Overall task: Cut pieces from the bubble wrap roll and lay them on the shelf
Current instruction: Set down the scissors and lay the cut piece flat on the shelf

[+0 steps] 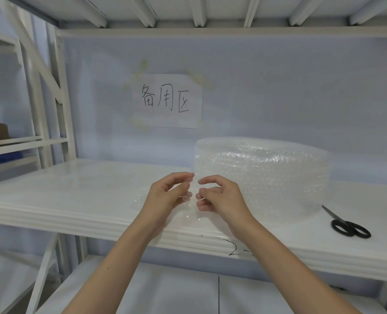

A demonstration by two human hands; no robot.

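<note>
Hands meet at the bubble wrap roll (261, 175) on the white shelf (74, 200): left hand (168, 193) and right hand (219, 196) curl their fingers onto its clear, pebbled loose flap at the roll's lower left edge. Slick film could slip or tear unevenly; black-handled scissors (348, 225) lie right of the roll.

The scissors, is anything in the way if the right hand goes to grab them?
Nothing visible blocks it. The scissors lie on the shelf right of the bubble wrap roll, and the right hand can move along the shelf's front, past the roll.
</note>
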